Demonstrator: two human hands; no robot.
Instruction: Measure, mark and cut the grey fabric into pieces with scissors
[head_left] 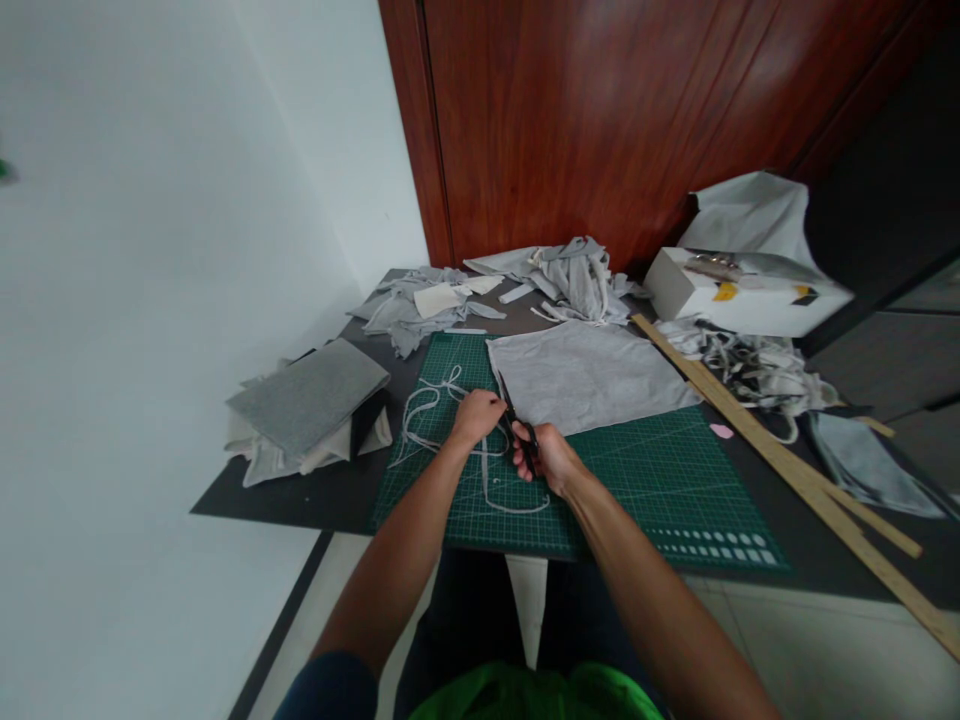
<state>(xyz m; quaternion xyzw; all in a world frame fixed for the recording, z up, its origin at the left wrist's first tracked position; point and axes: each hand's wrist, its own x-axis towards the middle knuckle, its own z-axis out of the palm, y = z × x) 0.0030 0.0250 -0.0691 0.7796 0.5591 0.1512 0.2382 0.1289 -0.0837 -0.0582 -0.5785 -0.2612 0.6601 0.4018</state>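
A pair of black-handled scissors (527, 440) is in my right hand (553, 458), fingers wrapped round the handles. The blades point away from me along the left edge of a light grey fabric piece (592, 375). My left hand (477, 414) is closed in a pinch just left of the blades, on a narrow fabric strip at that edge; the fingertips partly hide it. Thin cut fabric strips (411, 425) lie curled around and under my left hand. Beneath everything is a green cutting mat (630, 480) with a grid.
Stacked grey fabric (315, 395) sits at the left. Fabric scraps (409, 305) and a heap of grey cloth (577, 275) lie at the back. Long wooden rulers (750, 430) cross the right side, near a white box (750, 290), tangled strips (750, 365) and a pink scrap (721, 431).
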